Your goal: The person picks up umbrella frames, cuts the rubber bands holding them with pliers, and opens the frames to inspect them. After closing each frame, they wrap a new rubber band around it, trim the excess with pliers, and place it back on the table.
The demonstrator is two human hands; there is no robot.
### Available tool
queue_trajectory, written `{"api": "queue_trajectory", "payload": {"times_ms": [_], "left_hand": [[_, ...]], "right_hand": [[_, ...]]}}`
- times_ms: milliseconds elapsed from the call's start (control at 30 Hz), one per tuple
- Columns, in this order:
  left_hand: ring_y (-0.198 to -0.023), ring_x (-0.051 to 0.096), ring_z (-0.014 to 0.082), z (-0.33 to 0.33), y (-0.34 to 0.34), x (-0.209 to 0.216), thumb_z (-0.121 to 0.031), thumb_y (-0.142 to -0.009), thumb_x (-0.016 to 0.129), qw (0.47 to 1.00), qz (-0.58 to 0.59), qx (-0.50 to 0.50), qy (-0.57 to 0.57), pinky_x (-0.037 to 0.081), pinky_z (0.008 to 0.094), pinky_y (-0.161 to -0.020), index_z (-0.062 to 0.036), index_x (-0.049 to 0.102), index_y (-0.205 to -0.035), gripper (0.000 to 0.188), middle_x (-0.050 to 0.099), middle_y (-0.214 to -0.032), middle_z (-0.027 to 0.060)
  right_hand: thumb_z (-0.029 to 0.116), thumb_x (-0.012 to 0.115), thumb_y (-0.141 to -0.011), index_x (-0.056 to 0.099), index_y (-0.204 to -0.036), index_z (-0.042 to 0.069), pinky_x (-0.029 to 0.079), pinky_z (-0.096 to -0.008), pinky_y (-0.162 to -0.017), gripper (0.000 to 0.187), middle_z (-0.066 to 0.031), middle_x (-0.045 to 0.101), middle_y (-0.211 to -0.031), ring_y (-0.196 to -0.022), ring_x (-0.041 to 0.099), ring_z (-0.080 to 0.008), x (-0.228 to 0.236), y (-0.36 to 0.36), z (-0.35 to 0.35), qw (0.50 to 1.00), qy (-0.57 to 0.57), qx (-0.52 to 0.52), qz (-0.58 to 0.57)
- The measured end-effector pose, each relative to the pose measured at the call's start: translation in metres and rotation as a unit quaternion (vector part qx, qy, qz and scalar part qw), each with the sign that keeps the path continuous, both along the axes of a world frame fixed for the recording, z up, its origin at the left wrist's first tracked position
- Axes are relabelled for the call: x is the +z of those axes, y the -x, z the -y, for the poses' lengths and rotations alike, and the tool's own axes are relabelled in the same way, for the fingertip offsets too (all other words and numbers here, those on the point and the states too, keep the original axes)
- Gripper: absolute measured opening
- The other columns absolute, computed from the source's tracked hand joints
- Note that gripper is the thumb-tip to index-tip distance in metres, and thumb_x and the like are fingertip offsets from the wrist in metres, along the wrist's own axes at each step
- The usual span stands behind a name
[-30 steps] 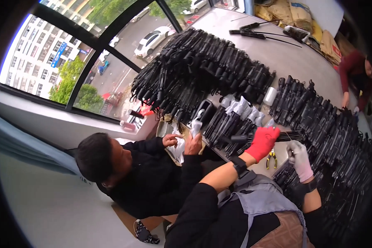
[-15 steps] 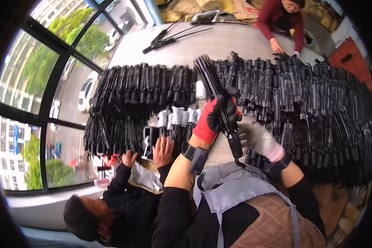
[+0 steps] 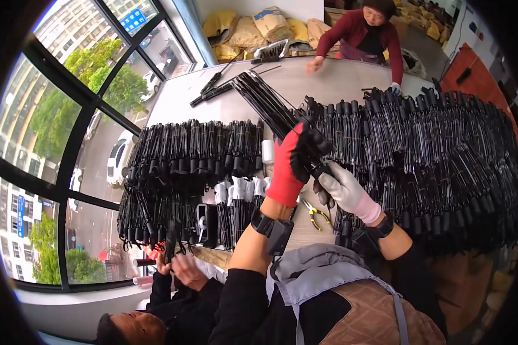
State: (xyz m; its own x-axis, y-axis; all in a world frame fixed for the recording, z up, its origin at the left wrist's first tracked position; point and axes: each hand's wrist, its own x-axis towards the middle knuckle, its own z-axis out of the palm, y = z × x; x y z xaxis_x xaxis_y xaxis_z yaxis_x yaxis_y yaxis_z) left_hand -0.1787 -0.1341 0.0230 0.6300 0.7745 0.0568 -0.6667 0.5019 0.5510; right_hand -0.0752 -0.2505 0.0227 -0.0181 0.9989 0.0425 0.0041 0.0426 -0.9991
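Since the earlier frame, the bundle [image 3: 265, 104] has swung its rod ends further left. It slants from far left to near right through the left hand [image 3: 289, 167], whose red-gloved fingers close round it. The right hand [image 3: 346, 191], partly curled, touches the near end; whether it grips, I cannot tell. Just below, pliers [image 3: 312, 210] lie on the worktop [image 3: 305, 236], left of stacked frames [image 3: 423, 172].

Scene lit brightly by daylight admitted through the windows [image 3: 43, 115] at left, table [image 3: 339, 80] washed with pale light, detail partly lost in the dark bundles [image 3: 431, 172], a co-worker's hand [image 3: 190, 271] smeared by motion, window frames [image 3: 90, 108] bent by fisheye distortion, corners blackened.
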Motion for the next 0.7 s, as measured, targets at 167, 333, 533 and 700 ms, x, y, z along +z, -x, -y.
{"api": "queue_trajectory", "payload": {"times_ms": [167, 333, 533, 700], "left_hand": [[-0.066, 0.056, 0.0174, -0.003, 0.028, -0.009, -0.022, -0.089, 0.063, 0.996, 0.081, -0.030, 0.029, 0.050, 0.0320, -0.064, -0.0050, 0.058, -0.093, 0.018, 0.054, -0.073, 0.0037], [-0.064, 0.051, 0.0146, -0.006, 0.031, -0.018, -0.024, -0.091, 0.060, 1.000, 0.018, 0.004, -0.020, 0.047, 0.0294, -0.062, -0.0063, 0.056, -0.089, 0.018, 0.050, -0.072, 0.0009], [-0.067, 0.060, 0.0160, -0.016, 0.039, 0.052, -0.031, -0.089, 0.067, 0.974, -0.077, 0.180, -0.110, 0.051, 0.0307, -0.062, -0.0064, 0.056, -0.087, 0.027, 0.064, -0.084, 0.0079], [-0.064, 0.061, 0.0155, -0.011, 0.019, 0.040, -0.038, -0.088, 0.068, 0.964, -0.036, 0.249, -0.086, 0.051, 0.0296, -0.056, -0.0074, 0.056, -0.092, 0.033, 0.067, -0.088, 0.0096]], "right_hand": [[0.043, 0.052, -0.097, 0.052, -0.096, 0.002, 0.037, -0.0223, -0.047, 0.041, 0.0003, 0.050, -0.064, -0.050, 0.047, -0.0072, -0.009, 0.018, -0.007, 0.995, 0.021, 0.059, -0.082], [0.037, 0.049, -0.099, 0.052, -0.095, 0.003, 0.035, -0.0224, -0.046, 0.034, 0.0013, 0.048, -0.062, -0.049, 0.043, -0.0056, -0.058, 0.032, -0.013, 0.997, -0.071, -0.015, 0.006], [0.027, 0.048, -0.099, 0.053, -0.096, 0.001, 0.037, -0.0247, -0.051, 0.027, -0.0012, 0.052, -0.068, -0.055, 0.045, -0.0079, -0.005, 0.042, -0.051, 0.989, -0.138, -0.021, 0.055], [0.025, 0.048, -0.098, 0.053, -0.097, -0.002, 0.042, -0.0291, -0.056, 0.027, -0.0058, 0.055, -0.069, -0.061, 0.051, -0.0144, -0.008, 0.034, -0.080, 0.970, -0.212, -0.054, 0.103]]}}
